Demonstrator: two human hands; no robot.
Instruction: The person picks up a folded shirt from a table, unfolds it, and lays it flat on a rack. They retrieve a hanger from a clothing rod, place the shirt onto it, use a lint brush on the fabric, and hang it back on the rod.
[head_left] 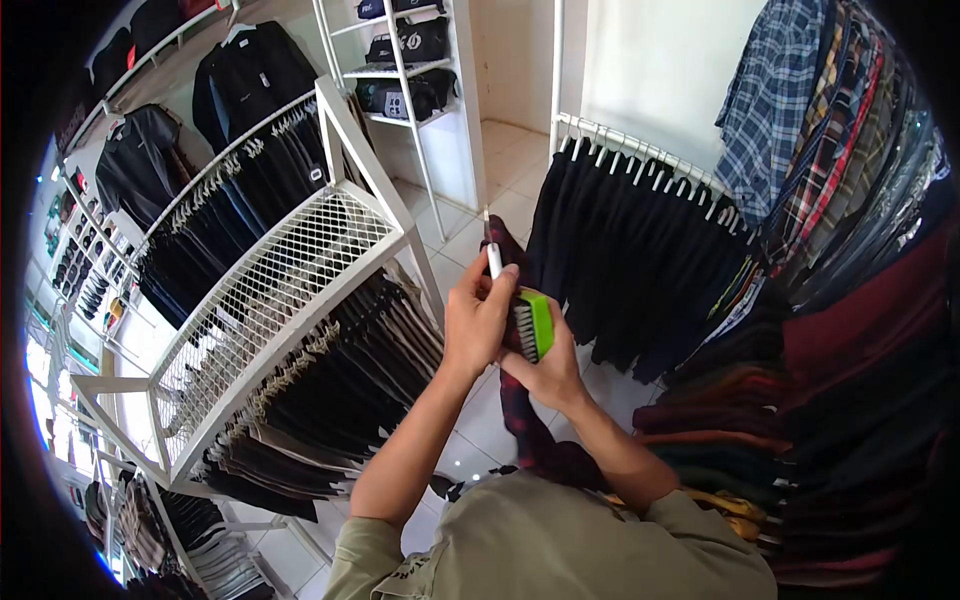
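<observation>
My left hand (474, 325) is closed around a slim tool with a white handle (494, 262), its narrow end pointing away from me. Beside it, my right hand (556, 372) grips a scrub brush (539, 326) with a bright green back. The grey bristles face left, toward my left hand, and the two hands meet at the wrist side. Below them, a leg in dark red and black checked cloth (525, 420) stretches forward over the tiled floor.
A white mesh-topped rack (290, 255) with hanging trousers stands left. Ahead on the right, black garments (630, 240) hang from a white rail. Checked shirts (770, 110) hang beyond, and folded clothes (715, 420) are stacked at right. Shelves (400, 70) hold bags at the back.
</observation>
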